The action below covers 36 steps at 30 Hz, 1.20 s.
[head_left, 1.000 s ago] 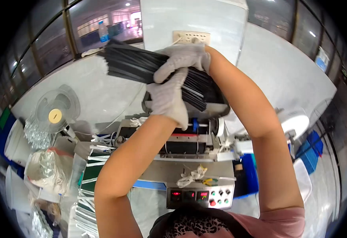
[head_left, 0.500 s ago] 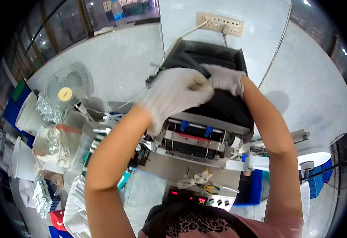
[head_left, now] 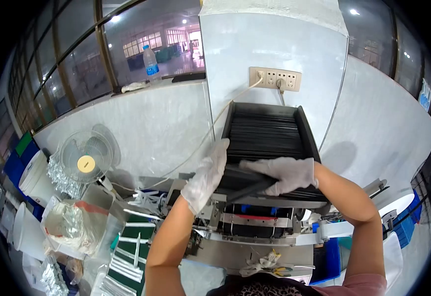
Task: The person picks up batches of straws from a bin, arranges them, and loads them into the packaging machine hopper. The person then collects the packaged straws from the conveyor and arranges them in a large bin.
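Observation:
A black tray (head_left: 313,143) slopes up toward the wall, filled with many thin black strips (head_left: 265,129) lying crosswise. My right hand (head_left: 292,173), in a pale glove, is over the tray's lower half, closed around a few black strips (head_left: 250,191) that stick out to the left and look smeared by motion. At the tray's left side, my left hand (head_left: 206,176), also gloved, is held upright with its fingers straight and flat, near the ends of the strips. Below the tray is a machine with a metal roller frame (head_left: 257,221).
A fan (head_left: 86,163) stands at left beside a plastic-lined bin (head_left: 75,224). Silvery-white strips (head_left: 126,269) lie on a green surface. Pliers (head_left: 280,271) rest on the machine's front. A power cord (head_left: 191,157) runs from the wall socket (head_left: 275,79). A bottle (head_left: 151,61) stands on the ledge.
The view has tilted up, showing more wall and window. My hands have moved apart: the left has straightened its fingers at the tray's left side, and the right is lower over the strips.

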Motion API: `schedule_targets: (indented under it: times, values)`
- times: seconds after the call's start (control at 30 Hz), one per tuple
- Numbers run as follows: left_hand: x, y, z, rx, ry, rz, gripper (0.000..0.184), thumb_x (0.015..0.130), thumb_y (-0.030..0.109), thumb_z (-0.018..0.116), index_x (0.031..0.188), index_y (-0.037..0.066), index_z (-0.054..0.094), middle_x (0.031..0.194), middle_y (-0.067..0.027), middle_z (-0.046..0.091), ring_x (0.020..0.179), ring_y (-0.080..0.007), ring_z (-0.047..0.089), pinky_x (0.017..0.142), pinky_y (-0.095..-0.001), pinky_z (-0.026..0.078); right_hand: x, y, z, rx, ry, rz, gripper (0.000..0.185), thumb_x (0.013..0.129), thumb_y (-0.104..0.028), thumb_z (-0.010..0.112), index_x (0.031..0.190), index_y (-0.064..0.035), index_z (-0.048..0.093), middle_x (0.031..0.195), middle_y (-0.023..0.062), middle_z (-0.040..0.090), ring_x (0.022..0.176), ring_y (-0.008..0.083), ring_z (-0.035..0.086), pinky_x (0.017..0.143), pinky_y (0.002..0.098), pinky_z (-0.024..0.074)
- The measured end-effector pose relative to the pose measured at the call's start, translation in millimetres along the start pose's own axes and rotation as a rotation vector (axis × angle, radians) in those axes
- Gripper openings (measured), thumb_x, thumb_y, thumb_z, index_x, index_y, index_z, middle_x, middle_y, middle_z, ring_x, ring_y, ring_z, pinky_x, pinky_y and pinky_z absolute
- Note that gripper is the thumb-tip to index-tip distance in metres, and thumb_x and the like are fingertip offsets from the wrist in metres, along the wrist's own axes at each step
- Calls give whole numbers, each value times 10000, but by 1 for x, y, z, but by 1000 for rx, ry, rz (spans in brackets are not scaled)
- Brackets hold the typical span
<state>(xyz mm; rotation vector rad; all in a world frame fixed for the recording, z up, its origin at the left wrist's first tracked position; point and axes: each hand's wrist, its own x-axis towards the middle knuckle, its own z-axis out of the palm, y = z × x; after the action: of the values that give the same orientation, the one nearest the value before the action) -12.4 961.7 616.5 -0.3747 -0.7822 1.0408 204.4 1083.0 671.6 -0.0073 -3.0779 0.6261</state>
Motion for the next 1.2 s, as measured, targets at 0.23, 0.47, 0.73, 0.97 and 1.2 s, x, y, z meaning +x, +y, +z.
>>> schedule_targets:
  times: [0.23, 0.47, 0.73, 0.97, 1.2]
  values:
    - [-37, -36, -25, -2478, 67, -1547, 505, 881, 258, 287, 1201, -78, 485, 1197, -247, 502, 1165, -317, 452, 1016, -397, 319, -16, -28, -15, -366, -177, 316, 915, 692, -317, 660, 1417, -109, 142, 1342, 223, 345, 1164, 366, 445, 961, 461, 380]
    - [-8, -1, -67, -2293, 665, -1464, 219, 649, -50, 462, 862, -27, 510, 772, -145, 503, 594, -274, 497, 541, -389, 406, -10, 6, -1, -474, 22, 409, 1124, 531, -645, 710, 1373, -57, 253, 1270, 222, 434, 1186, 355, 424, 905, 488, 405]
    - [-9, 7, -62, -2411, 766, -1399, 46, 668, 36, 434, 656, -2, 457, 557, -92, 440, 453, -185, 390, 482, -286, 386, 34, 78, -45, -362, -126, 684, 1304, 423, -529, 835, 1431, -144, 102, 1432, 222, 214, 1322, 362, 222, 1015, 532, 309]
    - [-4, 16, -68, -2272, 837, -1546, 128, 624, 69, 473, 515, 51, 408, 449, -30, 361, 385, -161, 361, 415, -289, 329, 58, 162, -79, 60, 96, 649, 1198, 462, -249, 886, 1414, -79, 178, 1295, 216, 421, 1212, 321, 413, 1021, 349, 357]
    - [-11, 8, -61, -2379, 661, -1339, 123, 598, 69, 452, 491, 54, 393, 429, -51, 383, 406, -193, 422, 676, -428, 463, 70, 157, -61, -411, 164, 848, 947, 726, -692, 516, 1400, -92, 230, 1349, 195, 387, 1234, 317, 404, 1015, 418, 343]
